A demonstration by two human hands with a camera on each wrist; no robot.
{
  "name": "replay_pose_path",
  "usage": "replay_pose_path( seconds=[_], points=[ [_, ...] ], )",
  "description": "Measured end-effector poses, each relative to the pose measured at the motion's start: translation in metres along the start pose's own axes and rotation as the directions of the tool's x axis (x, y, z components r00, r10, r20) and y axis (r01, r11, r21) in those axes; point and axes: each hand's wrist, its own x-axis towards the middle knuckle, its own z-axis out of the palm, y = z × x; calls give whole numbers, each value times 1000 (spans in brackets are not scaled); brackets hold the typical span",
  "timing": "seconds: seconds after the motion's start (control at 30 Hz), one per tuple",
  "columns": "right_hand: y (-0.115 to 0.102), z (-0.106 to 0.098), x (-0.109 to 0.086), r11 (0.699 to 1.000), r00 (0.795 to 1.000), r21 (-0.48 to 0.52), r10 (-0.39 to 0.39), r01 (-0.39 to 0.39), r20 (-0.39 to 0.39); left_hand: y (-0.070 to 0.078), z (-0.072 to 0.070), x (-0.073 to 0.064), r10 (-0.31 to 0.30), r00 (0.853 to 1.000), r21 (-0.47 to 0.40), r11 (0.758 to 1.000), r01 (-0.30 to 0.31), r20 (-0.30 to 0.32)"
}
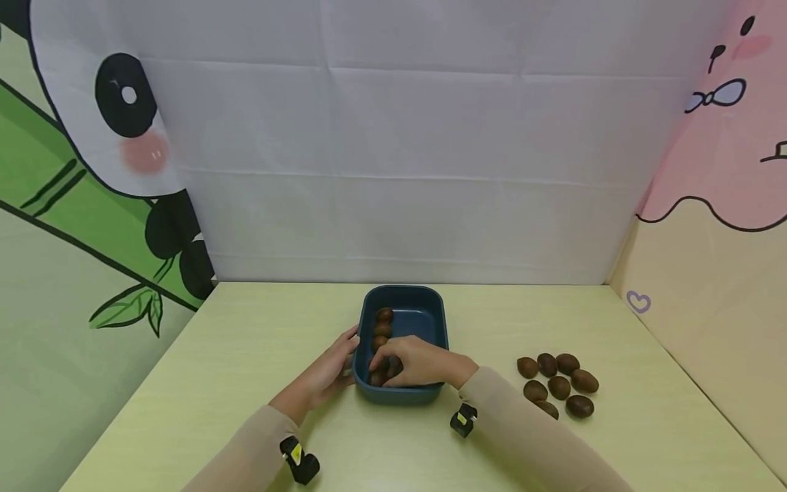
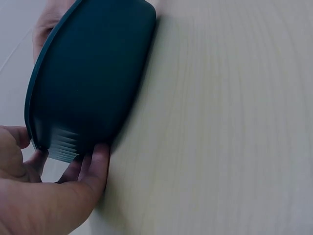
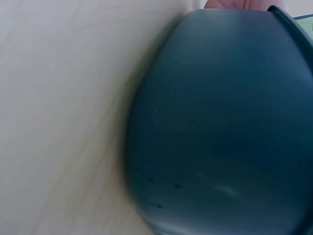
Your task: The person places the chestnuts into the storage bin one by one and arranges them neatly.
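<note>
A dark blue rectangular plastic container [image 1: 430, 396] stands on the table. Along its left inner side lie several brown chestnuts [image 1: 382, 329] in a row. My left hand [image 1: 328, 369] holds the container's left side; in the left wrist view its fingers [image 2: 100, 164] lie against the outer wall, with others up at the rim. My right hand [image 1: 418, 361] reaches over the near right part of the container. Its thumb and forefinger pinch a chestnut [image 1: 378, 377] at the near end of the row, partly hidden by the fingers. The right wrist view shows mostly the container's outer wall [image 3: 220, 107].
Several more chestnuts [image 1: 559, 387] lie in a loose group on the table [image 1: 492, 321] to the right, one partly behind the right sleeve [image 1: 522, 424]. A white sheet [image 1: 418, 137] rises at the table's back edge, with printed side panels left and right.
</note>
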Motion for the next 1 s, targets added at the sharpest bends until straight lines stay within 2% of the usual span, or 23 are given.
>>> replay_pose_path(
  seconds=[0.5,0.67,1.0],
  points=[
    [0,0,0,999,999,10,37,-37,-2,0,-1,-1,1,1000,-6,1000,-1,10],
    [-2,-3,-3,1000,1000,13,24,-24,2,0,-1,0,1,1000,0,1000,-1,9],
    [-7,-23,-22,997,999,58,50,-49,-9,-1,0,0,-3,1000,-4,1000,3,-19]
  ],
)
